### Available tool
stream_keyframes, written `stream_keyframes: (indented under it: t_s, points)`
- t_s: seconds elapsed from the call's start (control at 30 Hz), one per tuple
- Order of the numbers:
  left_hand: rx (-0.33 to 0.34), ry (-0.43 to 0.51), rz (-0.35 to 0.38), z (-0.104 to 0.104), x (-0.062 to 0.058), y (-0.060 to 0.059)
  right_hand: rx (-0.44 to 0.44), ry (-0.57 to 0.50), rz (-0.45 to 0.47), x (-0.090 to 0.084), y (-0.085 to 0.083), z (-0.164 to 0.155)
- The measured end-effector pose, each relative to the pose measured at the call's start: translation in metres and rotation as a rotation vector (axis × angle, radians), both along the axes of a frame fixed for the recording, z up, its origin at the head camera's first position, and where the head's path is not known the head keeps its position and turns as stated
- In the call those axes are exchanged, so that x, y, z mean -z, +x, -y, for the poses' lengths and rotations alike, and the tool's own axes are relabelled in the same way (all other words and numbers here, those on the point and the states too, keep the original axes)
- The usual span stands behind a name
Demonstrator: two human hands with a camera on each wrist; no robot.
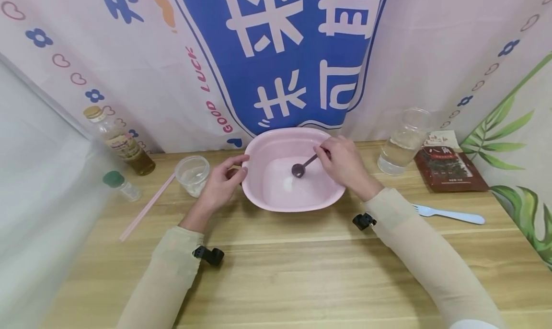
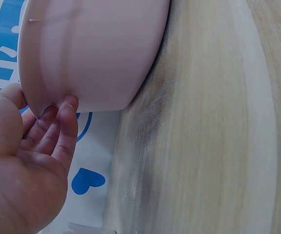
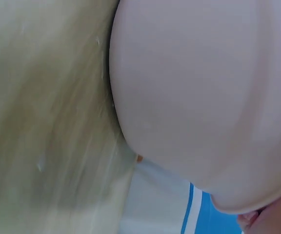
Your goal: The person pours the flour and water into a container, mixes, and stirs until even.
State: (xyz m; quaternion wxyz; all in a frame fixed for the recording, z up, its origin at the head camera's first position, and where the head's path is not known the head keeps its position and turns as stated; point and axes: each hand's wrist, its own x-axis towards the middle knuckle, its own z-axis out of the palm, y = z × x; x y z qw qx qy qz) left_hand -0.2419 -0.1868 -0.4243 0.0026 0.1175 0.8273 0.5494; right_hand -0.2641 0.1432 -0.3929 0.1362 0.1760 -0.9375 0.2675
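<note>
Head view: pinching one spoon (image 1: 298, 170) in right hand (image 1: 345, 162) over one basin (image 1: 319, 187) on one table (image 1: 280, 266), gripping its edge with left hand (image 1: 221, 182).
Could tip the basin by tugging one side; counting one tub (image 1: 191, 173), one glass (image 1: 401, 151), one packet (image 1: 448, 173), one fork (image 1: 453, 215), one tall bottle (image 1: 126, 146), one small bottle (image 1: 129, 191).

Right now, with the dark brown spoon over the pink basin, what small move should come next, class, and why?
Probably lower the small dark brown spoon to the small white patch and stir gently: the patch lies close to its bowl inside the oval pink plastic basin, the right hand holds its handle, and the left hand grips the rim.
</note>
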Motion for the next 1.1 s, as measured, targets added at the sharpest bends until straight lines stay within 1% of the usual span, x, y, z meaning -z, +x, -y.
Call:
stream_keyframes:
  t_s: [0.17, 0.37, 0.47, 0.6, 0.63, 0.7, 0.87, 1.1]
  points:
    - [-0.007, -0.002, 0.008, 0.0005, -0.0003, -0.0009, -0.069, -0.044, 0.024, -0.0002, 0.0014, 0.0024]
    - [-0.005, 0.005, 0.015, 0.0006, 0.0009, -0.0018, -0.132, -0.061, 0.061, -0.0025, 0.0014, -0.0009]
    - [-0.004, 0.001, 0.011, 0.0008, 0.0015, -0.0019, -0.197, -0.053, 0.069, -0.0027, 0.0018, -0.0028]
    - [-0.006, -0.009, 0.008, 0.0015, 0.0018, -0.0019, -0.285, -0.023, 0.042, -0.0031, 0.0027, -0.0034]
    - [-0.006, -0.008, 0.008, 0.0017, 0.0016, -0.0019, -0.288, -0.015, 0.032, -0.0032, 0.0027, -0.0033]
    - [-0.006, -0.005, 0.006, 0.0019, 0.0016, -0.0020, -0.267, -0.006, 0.004, -0.0040, 0.0027, -0.0029]
    - [-0.001, 0.010, 0.008, 0.0019, 0.0024, -0.0024, -0.164, 0.018, -0.045, -0.0046, 0.0024, -0.0030]
    - [-0.009, -0.003, 0.012, 0.0020, 0.0033, -0.0026, -0.097, 0.018, -0.067, -0.0038, 0.0019, -0.0045]
